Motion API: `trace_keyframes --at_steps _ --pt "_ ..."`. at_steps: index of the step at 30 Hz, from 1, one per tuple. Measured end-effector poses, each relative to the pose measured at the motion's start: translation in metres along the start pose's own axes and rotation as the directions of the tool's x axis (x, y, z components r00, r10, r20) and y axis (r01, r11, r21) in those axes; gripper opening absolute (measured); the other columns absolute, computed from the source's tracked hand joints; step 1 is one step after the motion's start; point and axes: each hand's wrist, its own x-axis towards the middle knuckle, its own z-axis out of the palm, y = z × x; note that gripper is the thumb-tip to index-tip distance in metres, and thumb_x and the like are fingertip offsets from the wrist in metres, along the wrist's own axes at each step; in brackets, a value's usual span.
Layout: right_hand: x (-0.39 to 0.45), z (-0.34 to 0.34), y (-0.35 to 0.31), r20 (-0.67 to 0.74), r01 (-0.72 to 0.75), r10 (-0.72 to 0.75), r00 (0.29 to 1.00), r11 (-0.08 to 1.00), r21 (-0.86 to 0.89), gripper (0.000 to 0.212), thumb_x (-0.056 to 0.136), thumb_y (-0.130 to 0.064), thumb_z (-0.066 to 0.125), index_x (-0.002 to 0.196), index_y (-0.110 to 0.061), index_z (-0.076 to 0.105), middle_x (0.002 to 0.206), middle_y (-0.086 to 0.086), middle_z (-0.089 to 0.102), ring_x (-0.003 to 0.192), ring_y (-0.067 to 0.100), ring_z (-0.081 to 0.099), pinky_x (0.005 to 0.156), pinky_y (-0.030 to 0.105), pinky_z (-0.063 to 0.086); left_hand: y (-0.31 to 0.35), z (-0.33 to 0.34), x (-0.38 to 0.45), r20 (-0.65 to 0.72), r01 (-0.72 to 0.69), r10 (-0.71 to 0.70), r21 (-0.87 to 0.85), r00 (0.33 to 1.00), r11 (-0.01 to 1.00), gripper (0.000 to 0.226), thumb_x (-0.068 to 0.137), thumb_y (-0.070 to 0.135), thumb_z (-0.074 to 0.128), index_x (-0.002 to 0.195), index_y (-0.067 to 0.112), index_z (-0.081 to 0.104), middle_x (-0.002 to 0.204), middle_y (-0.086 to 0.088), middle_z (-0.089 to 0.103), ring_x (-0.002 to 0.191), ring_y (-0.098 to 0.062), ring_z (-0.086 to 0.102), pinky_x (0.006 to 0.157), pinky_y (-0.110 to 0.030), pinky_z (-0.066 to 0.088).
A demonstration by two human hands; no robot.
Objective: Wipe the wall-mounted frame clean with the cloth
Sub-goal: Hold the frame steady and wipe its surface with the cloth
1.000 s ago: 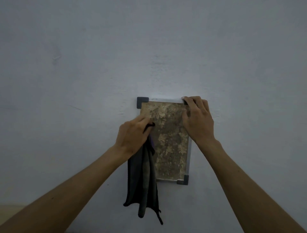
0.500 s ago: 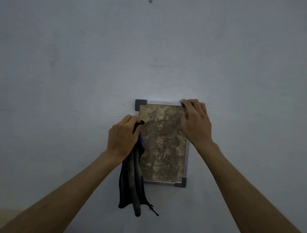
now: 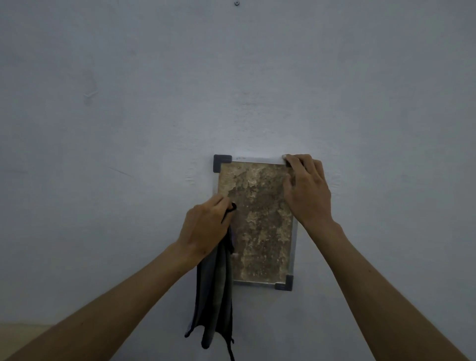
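Observation:
A small upright frame (image 3: 257, 224) hangs on the pale wall, with a mottled brown panel, a thin silver rim and dark grey corner caps. My left hand (image 3: 206, 226) presses a dark grey cloth (image 3: 215, 296) against the frame's left edge at mid height; most of the cloth hangs down below the hand and hides the lower left corner. Gripping the frame's upper right corner is my right hand (image 3: 306, 190), its fingers curled over the top rim and its thumb on the panel.
The bluish-white wall (image 3: 154, 103) fills nearly the whole view. A small screw or hook (image 3: 236, 3) sits high on the wall above the frame. A strip of tan surface (image 3: 20, 328) shows at the lower left.
My left hand with the cloth slid left to the frame's left edge and then slightly lower. The right hand kept its hold on the top right corner.

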Motion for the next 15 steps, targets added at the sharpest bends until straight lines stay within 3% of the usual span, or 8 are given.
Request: trace_keyframes --at_steps 3,7,9,15 --pt "0.0 0.0 0.0 0.0 0.002 -0.002 1.0 1.0 0.0 0.039 0.097 -0.015 0.057 0.137 -0.015 0.057 0.13 -0.002 0.054 0.125 0.019 0.044 0.073 0.036 0.057 -0.006 -0.005 0.007 -0.053 -0.002 0.003 0.031 0.999 1.0 0.013 0.095 0.024 0.067 0.089 0.012 0.066 0.086 0.003 0.065 0.059 -0.018 0.061 0.049 -0.031 0.052" --pt "-0.001 0.0 0.001 -0.003 0.003 -0.003 1.0 1.0 -0.005 0.04 0.097 -0.015 0.058 0.138 -0.016 0.057 0.13 -0.002 0.054 0.126 0.018 0.044 0.074 0.034 0.055 -0.004 -0.004 0.015 -0.172 0.139 -0.146 -0.048 0.974 0.989 0.009 0.093 0.021 0.069 0.091 0.013 0.066 0.086 0.001 0.065 0.065 -0.017 0.061 0.053 -0.034 0.053" --pt "-0.001 0.001 0.001 -0.005 0.002 -0.002 1.0 1.0 -0.003 0.04 0.097 -0.015 0.058 0.137 -0.015 0.057 0.131 -0.002 0.054 0.126 0.018 0.044 0.074 0.034 0.056 0.0 0.001 0.015 -0.155 0.139 -0.149 -0.078 0.977 0.987 0.009 0.094 0.018 0.069 0.089 0.011 0.065 0.085 0.0 0.064 0.065 -0.017 0.06 0.055 -0.035 0.054" --pt "-0.001 0.001 0.001 -0.002 -0.001 0.001 1.0 1.0 -0.011 0.041 0.097 -0.014 0.057 0.138 -0.014 0.057 0.132 -0.001 0.054 0.128 0.02 0.044 0.076 0.037 0.057 0.003 -0.002 0.013 -0.014 -0.025 0.024 -0.034 1.0 0.999 0.016 0.096 0.016 0.064 0.084 0.01 0.057 0.085 -0.001 0.06 0.06 -0.019 0.058 0.052 -0.037 0.053"
